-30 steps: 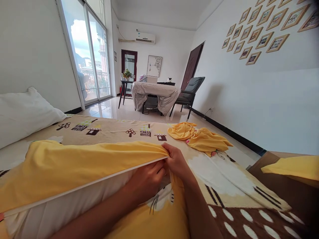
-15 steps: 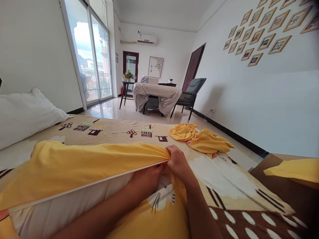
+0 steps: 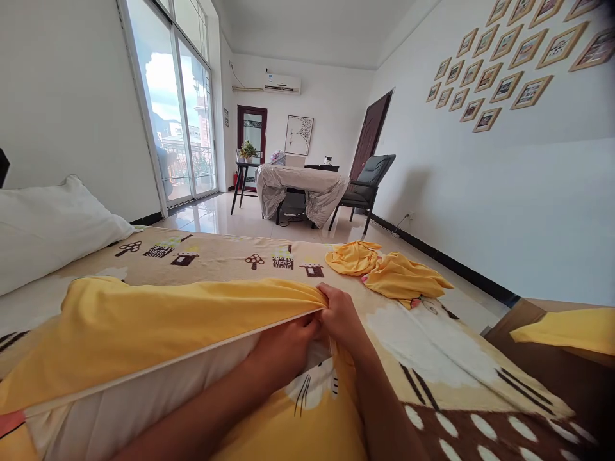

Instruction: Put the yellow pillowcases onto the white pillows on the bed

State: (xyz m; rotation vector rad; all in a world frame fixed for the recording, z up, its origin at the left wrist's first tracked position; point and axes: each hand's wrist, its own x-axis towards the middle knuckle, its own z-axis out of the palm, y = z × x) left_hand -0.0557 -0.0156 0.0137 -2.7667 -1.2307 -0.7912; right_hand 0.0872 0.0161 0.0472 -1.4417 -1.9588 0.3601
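A yellow pillowcase [image 3: 192, 307] with a white-edged opening lies before me, a printed cat face with whiskers on its near side. Inside the opening shows a white pillow [image 3: 115, 400]. My right hand [image 3: 339, 314] is closed on the pillowcase at the right end of the opening, bunching the fabric into folds. My left hand [image 3: 293, 342] reaches into the opening, its fingers curled around white fabric that seems to be the pillow's corner. Its fingertips are partly hidden next to my right hand.
The bed is covered by a patterned beige and brown blanket [image 3: 221, 253]. A crumpled yellow cloth [image 3: 403, 275] lies at its far right, a white pillow [image 3: 52, 224] at the left. More yellow fabric [image 3: 571, 330] rests on a brown surface at right. Beyond stand a covered table [image 3: 302, 176] and a chair [image 3: 369, 182].
The view has tilted up slightly. My left hand has shifted slightly within the opening; my right hand keeps its grip on the pillowcase edge.
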